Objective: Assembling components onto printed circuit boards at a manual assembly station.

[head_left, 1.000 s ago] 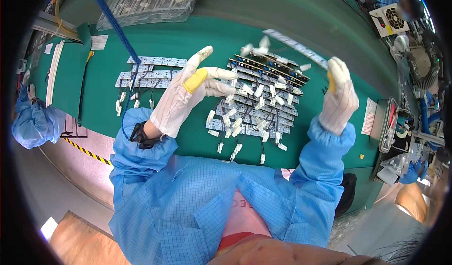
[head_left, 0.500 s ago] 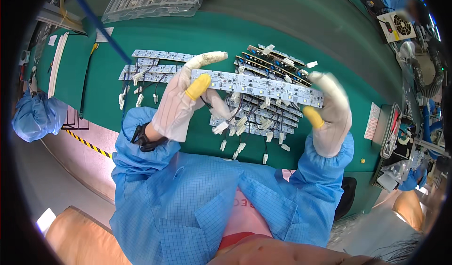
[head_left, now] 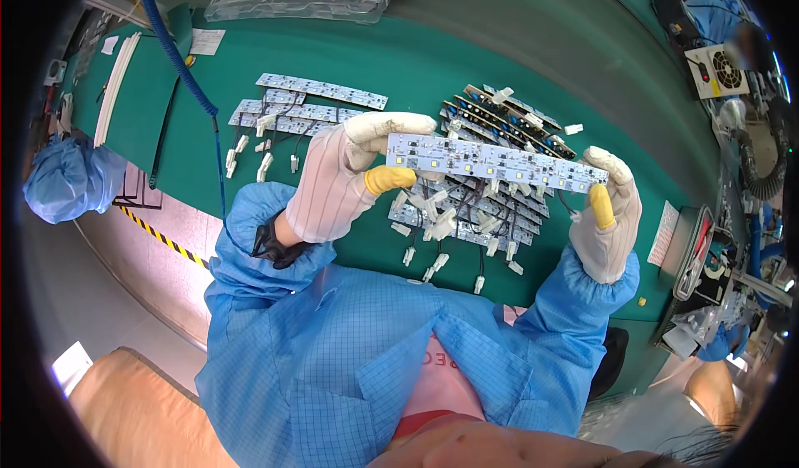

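A long white LED circuit board is held up level between my two hands, its chips and small yellow LEDs showing. My left hand, in a white striped glove with a yellow thumb cot, grips its left end with the fingers behind and above. My right hand, gloved alike, pinches its right end. Below and behind it lies a pile of similar LED boards with wires and white connectors. Darker boards lean on the pile's far side. More boards rest flat beyond my left hand.
A clear plastic tray of white connectors stands at the back. A blue coiled cord hangs at the left, near white strips. At the right are a paper sheet and a metal-rimmed tray. Another person's blue sleeve shows far left.
My left hand now grips the board's left end, its thumb lower and straighter. My right hand, blurred before, has closed on the right end. The whole view has shifted slightly.
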`<state>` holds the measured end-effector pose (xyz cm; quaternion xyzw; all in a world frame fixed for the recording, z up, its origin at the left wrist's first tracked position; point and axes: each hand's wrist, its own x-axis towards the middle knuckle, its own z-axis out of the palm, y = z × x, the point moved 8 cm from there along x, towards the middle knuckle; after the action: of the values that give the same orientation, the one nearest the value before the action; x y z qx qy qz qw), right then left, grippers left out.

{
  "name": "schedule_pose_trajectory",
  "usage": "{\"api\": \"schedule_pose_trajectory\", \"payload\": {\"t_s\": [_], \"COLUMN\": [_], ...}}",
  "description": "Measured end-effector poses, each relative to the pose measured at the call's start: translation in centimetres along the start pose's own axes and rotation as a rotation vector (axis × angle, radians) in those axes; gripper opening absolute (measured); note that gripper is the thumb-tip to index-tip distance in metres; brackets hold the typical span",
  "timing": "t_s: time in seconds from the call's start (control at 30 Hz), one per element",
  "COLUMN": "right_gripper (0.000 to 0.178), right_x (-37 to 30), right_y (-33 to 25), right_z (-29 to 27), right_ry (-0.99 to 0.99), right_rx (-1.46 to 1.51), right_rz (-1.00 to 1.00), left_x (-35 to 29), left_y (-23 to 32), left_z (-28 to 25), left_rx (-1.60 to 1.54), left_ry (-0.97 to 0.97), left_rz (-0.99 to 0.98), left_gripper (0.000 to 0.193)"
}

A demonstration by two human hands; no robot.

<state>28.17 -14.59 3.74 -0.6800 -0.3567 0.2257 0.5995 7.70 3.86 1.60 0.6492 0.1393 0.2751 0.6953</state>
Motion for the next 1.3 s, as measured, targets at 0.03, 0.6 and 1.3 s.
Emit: {"api": "schedule_pose_trajectory", "payload": {"t_s": [0.03, 0.6, 1.3], "right_gripper": [0.043, 0.046, 0.034], "right_x": [-0.1, -0.2, -0.3], "right_y": [0.3, -0.9, -3.0], "right_z": [-0.2, 0.1, 2.1], "right_ry": [-0.016, -0.050, -0.235], "right_rx": [-0.084, -0.112, 0.019], "right_rz": [0.032, -0.003, -0.179], "left_x": [0.1, 0.2, 0.9], "left_y": [0.2, 0.9, 0.2], "left_z": [-0.3, -1.4, -3.8], "left_rx": [0.004, 0.023, 0.532], "left_ry": [0.003, -0.056, 0.144], "left_rz": [0.001, 0.039, 0.036], "left_gripper": [0.055, 0.062, 0.071]}}
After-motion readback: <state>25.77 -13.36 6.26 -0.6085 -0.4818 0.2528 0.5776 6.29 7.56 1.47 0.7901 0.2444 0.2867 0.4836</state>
